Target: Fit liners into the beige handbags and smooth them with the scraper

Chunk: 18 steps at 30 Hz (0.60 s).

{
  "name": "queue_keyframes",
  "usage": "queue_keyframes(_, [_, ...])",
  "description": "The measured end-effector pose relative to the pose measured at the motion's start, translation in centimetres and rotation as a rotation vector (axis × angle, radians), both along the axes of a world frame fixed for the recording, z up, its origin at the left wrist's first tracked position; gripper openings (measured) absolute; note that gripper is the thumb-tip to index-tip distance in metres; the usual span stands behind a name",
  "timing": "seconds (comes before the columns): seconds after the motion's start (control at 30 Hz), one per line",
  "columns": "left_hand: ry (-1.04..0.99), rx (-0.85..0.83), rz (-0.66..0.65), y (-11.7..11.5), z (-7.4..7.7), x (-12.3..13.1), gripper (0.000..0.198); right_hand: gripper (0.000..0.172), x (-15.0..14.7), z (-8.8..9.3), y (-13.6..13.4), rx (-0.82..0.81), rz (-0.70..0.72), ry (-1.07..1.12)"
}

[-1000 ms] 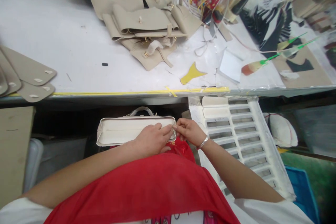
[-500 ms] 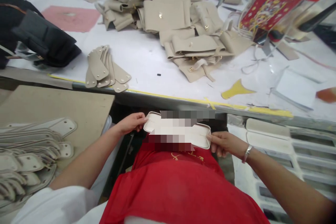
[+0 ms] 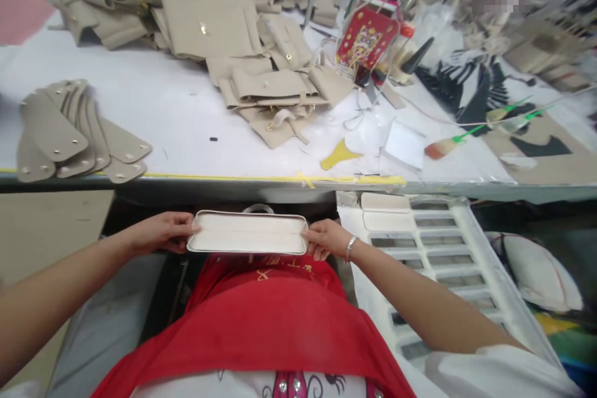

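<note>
In front of my red apron I hold a long cream panel level between both hands. It has rounded corners, a thin raised rim and a crease along its length. My left hand pinches its left end between thumb and fingers. Closed on the right end is my right hand, with a silver bracelet on the wrist. To the right, two similar cream pieces lie on a slatted white rack.
A white worktable spans the front. On it lie a fan of beige riveted strips, a heap of beige bag parts, a yellow scrap, a white pad and a green-handled brush. A brown board stands at left.
My view has turned to the right, showing more of the rack and the table's right side. The cream panel, tilted before, is now nearly level. Both hands keep hold of its ends.
</note>
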State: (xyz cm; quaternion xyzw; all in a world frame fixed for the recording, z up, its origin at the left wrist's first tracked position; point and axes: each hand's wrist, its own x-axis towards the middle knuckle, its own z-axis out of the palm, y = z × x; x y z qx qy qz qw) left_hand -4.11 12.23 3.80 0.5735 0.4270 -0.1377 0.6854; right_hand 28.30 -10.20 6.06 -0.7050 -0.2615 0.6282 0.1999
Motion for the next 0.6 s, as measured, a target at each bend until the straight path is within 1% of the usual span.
queue_keyframes(0.03, [0.008,0.078,-0.083,0.4,0.4,0.4,0.037,0.039,0.2,-0.1,-0.2,0.030,0.019,-0.031])
queue_keyframes(0.07, [0.003,0.191,-0.167,0.6,1.0,1.0,0.037,0.037,0.5,-0.2,-0.4,0.075,0.044,-0.078])
queue_keyframes(0.13, [-0.053,0.479,-0.284,0.5,2.5,2.8,0.040,0.032,1.0,-0.4,-0.5,0.233,0.088,-0.229])
queue_keyframes(0.2, [-0.153,0.743,-0.324,-0.8,3.7,5.7,0.047,0.037,1.3,-0.3,-0.1,0.454,0.127,-0.418])
queue_keyframes(0.27, [-0.257,0.895,-0.371,-2.8,4.2,9.0,0.044,0.043,1.4,-0.2,0.7,0.655,0.213,-0.586])
queue_keyframes(0.33, [-0.346,0.921,-0.478,-4.7,4.1,12.2,0.037,0.034,1.1,0.0,1.7,0.773,0.383,-0.729])
queue_keyframes(0.4, [-0.399,0.896,-0.576,-5.8,3.6,14.6,0.031,0.022,0.8,0.1,2.5,0.808,0.576,-0.852])
queue_keyframes(0.43, [-0.409,0.880,-0.610,-6.0,3.4,15.3,0.029,0.021,0.6,0.1,2.7,0.807,0.649,-0.900])
queue_keyframes(0.5, [-0.409,0.860,-0.654,-5.9,3.2,16.0,0.027,0.024,0.4,0.1,2.8,0.795,0.723,-0.953])
queue_keyframes(0.6, [-0.402,0.869,-0.697,-5.4,3.3,15.7,0.028,0.026,0.5,0.1,2.5,0.798,0.741,-0.975])
